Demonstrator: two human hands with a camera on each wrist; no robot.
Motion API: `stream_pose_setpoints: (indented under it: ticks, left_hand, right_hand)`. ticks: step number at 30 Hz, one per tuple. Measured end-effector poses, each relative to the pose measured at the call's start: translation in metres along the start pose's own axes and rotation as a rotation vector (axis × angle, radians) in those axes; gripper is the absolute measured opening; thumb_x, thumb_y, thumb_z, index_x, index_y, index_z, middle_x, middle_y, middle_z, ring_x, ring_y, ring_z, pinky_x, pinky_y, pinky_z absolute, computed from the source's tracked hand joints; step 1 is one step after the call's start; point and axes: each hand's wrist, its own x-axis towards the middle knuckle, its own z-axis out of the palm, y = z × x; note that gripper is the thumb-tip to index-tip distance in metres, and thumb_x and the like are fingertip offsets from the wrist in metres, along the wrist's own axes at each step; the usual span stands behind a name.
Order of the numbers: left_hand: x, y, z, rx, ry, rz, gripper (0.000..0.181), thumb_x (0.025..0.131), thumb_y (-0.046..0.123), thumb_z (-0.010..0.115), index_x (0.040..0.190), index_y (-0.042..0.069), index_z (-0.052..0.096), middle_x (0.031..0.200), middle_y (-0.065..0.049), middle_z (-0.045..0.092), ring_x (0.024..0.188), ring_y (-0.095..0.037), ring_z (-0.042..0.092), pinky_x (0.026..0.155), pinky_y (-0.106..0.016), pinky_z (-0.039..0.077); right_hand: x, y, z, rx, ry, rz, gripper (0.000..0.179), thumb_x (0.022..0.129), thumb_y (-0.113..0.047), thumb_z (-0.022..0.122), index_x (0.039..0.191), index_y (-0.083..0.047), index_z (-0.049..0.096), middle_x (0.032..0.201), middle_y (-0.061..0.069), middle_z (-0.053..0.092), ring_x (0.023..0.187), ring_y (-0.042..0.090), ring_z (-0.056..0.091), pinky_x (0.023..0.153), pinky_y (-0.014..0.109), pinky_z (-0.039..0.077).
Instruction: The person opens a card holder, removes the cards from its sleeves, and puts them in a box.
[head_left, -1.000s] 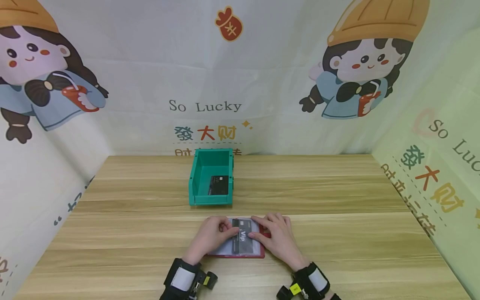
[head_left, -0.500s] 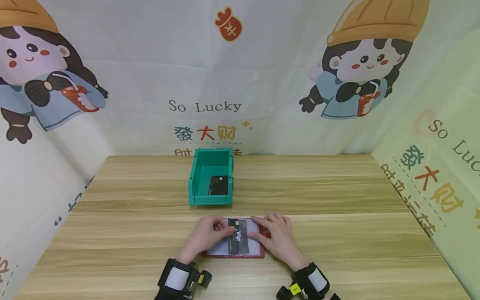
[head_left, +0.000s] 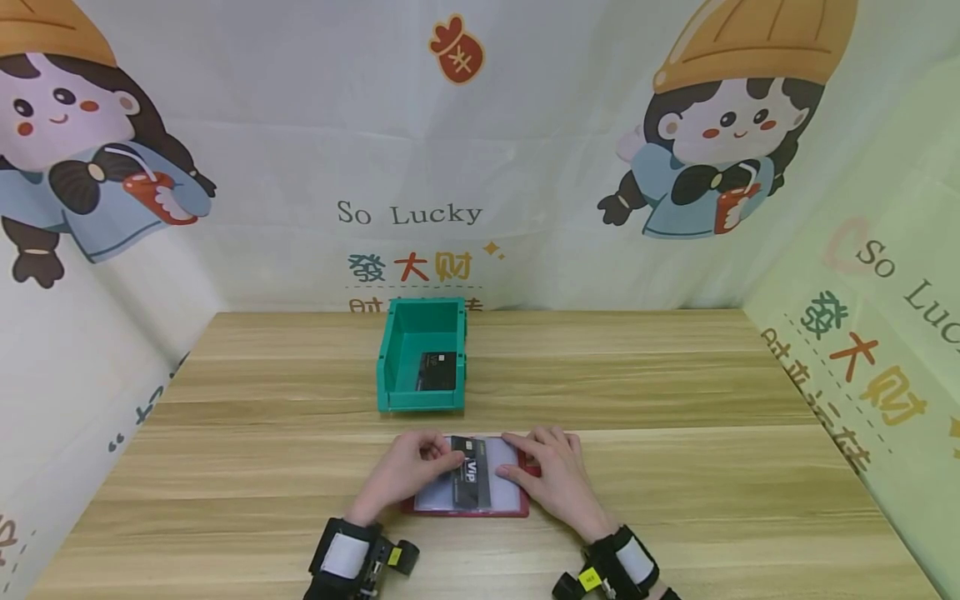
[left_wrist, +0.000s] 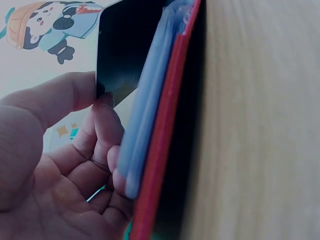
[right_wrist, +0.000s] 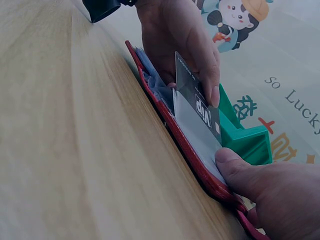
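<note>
My left hand [head_left: 408,467] pinches a black VIP card [head_left: 468,471] between thumb and fingers. In the left wrist view the card [left_wrist: 122,45] stands tilted up from a stack of clear plastic sleeves. Part of the card lies behind a clear sleeve [right_wrist: 192,132] in the right wrist view. The sleeves belong to a red card holder [head_left: 495,513] lying open on the table. My right hand [head_left: 553,475] holds the holder's right side, its thumb [right_wrist: 230,160] on the sleeve's edge; some of its fingers are hidden.
Behind the card holder stands a green bin [head_left: 422,400] with another black card [head_left: 437,372] inside. The wooden table [head_left: 637,375] reaches back to a printed cloth backdrop [head_left: 540,167]. Black camera straps [head_left: 348,554] sit on both wrists.
My left hand has moved slightly left, and the VIP card has shifted left with it across the sleeve. The right hand and the green bin have stayed in place.
</note>
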Motion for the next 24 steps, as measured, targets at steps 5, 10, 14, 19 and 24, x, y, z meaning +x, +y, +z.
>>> stream_pose_setpoints:
  ticks: [5, 10, 14, 19, 24]
  left_hand:
    - [0.001, -0.001, -0.002, -0.026, -0.01, -0.007, 0.02, 0.091, 0.023, 0.073, 0.081, 0.008, 0.065, 0.073, 0.002, 0.06, 0.067, -0.009, 0.051, 0.062, -0.02, 0.039]
    - [0.0, -0.002, -0.005, -0.045, -0.021, -0.019, 0.02, 0.092, 0.023, 0.072, 0.084, 0.006, 0.065, 0.07, -0.002, 0.069, 0.067, -0.009, 0.056, 0.064, -0.021, 0.04]
    - [-0.001, 0.0, -0.009, -0.051, -0.015, -0.043, 0.019, 0.092, 0.022, 0.072, 0.086, 0.005, 0.066, 0.072, -0.006, 0.074, 0.068, -0.009, 0.058, 0.065, -0.022, 0.041]
    - [-0.002, 0.001, -0.012, -0.05, -0.012, -0.055, 0.02, 0.091, 0.022, 0.072, 0.088, 0.004, 0.067, 0.073, -0.007, 0.075, 0.07, -0.009, 0.058, 0.065, -0.022, 0.041]
    - [-0.002, -0.001, -0.017, -0.057, -0.015, -0.046, 0.021, 0.091, 0.023, 0.073, 0.089, 0.002, 0.068, 0.076, -0.008, 0.076, 0.071, -0.009, 0.059, 0.064, -0.021, 0.041]
  right_hand:
    - [0.0, 0.001, 0.001, -0.012, 0.011, -0.013, 0.043, 0.086, -0.038, 0.078, 0.123, -0.016, 0.073, 0.082, -0.009, 0.052, 0.087, 0.011, 0.042, 0.084, 0.035, 0.026]
    - [0.0, 0.001, 0.001, -0.018, 0.011, -0.011, 0.043, 0.086, -0.038, 0.078, 0.123, -0.017, 0.073, 0.082, -0.009, 0.053, 0.088, 0.011, 0.044, 0.085, 0.036, 0.028]
    - [0.0, 0.001, 0.001, -0.012, 0.007, -0.004, 0.042, 0.086, -0.038, 0.078, 0.123, -0.017, 0.073, 0.082, -0.009, 0.053, 0.088, 0.012, 0.044, 0.086, 0.037, 0.028]
    - [0.0, 0.001, 0.001, -0.005, 0.006, 0.002, 0.042, 0.086, -0.038, 0.078, 0.123, -0.017, 0.073, 0.083, -0.009, 0.054, 0.088, 0.012, 0.044, 0.085, 0.036, 0.028]
    - [0.0, 0.001, 0.001, -0.007, 0.011, 0.0, 0.043, 0.085, -0.038, 0.078, 0.122, -0.017, 0.073, 0.082, -0.009, 0.054, 0.088, 0.011, 0.043, 0.085, 0.036, 0.027]
